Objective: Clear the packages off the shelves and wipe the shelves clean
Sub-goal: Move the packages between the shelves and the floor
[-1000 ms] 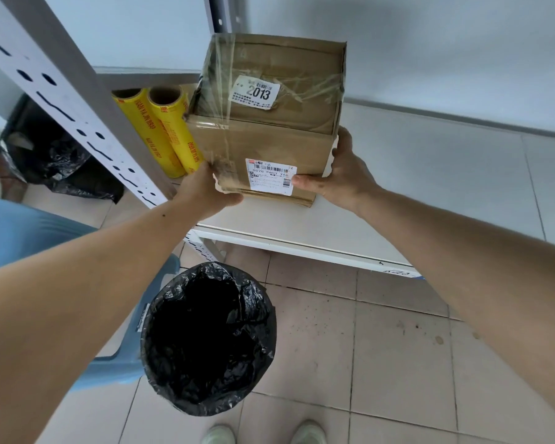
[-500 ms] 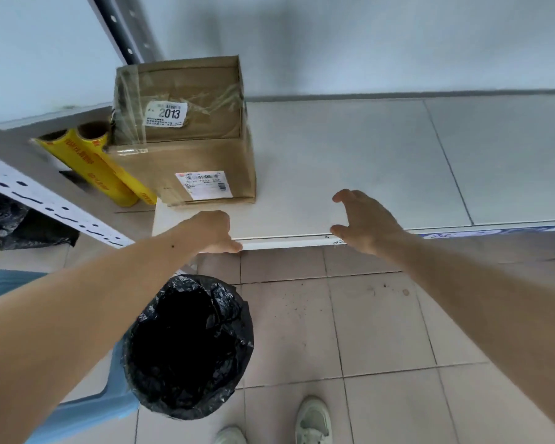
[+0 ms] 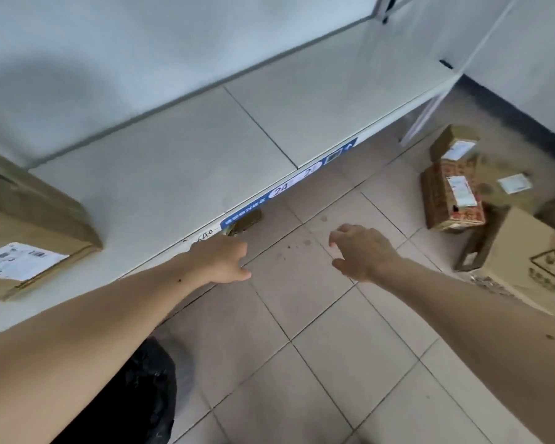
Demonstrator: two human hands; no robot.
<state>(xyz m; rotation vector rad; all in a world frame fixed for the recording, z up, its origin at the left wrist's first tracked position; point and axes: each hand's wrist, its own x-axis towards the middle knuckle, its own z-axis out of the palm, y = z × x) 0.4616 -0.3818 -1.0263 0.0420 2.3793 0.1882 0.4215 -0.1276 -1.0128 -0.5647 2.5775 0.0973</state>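
Packages are split between two places: one taped cardboard box (image 3: 29, 232) with a white label sits on the left end of the white shelf (image 3: 205, 149), while a heap of boxes (image 3: 455, 193) lies on the tiled floor (image 3: 302, 347) to the right, near the wall, with a larger carton (image 3: 526, 267) just in front of it. Most of the shelf's length in view is bare, so the clearing looks well advanced. At least the one box is left to take off, and no cloth shows anywhere, so the wiping seems not yet begun. A small brownish thing (image 3: 244, 221) sits under the shelf's front edge, too blurred to name.

Neither grip holds anything. The left hand (image 3: 220, 259) hangs at the shelf's front edge with fingers loosely curled and the thumb pointing right; whether it touches the edge I cannot tell. The right hand (image 3: 361, 253) hovers over the floor, released, fingers spread and slightly bent, well apart from the heap. A black bin bag (image 3: 148, 395) shows under the left forearm.
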